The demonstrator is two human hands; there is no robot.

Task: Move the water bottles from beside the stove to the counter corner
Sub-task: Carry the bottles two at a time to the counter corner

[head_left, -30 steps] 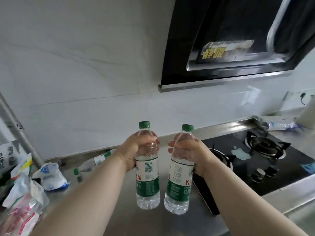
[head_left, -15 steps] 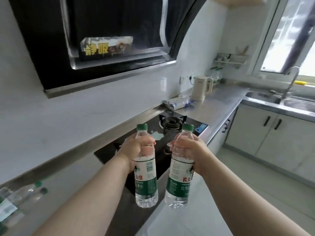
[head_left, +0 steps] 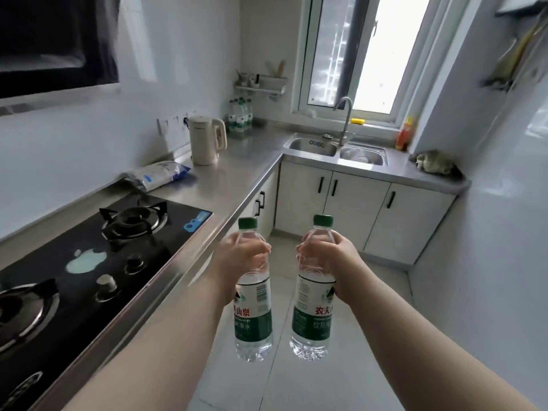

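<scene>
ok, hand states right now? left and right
Left hand: closed around the left bottle, held upright over the floor.
Right hand: closed around the right bottle, also upright.

Left forearm point(head_left: 166, 336): bare, no sleeve visible.
Right forearm point(head_left: 415, 330): bare, no sleeve visible.
Left hand point(head_left: 240, 259), right hand point(head_left: 332, 253): ungloved.
</scene>
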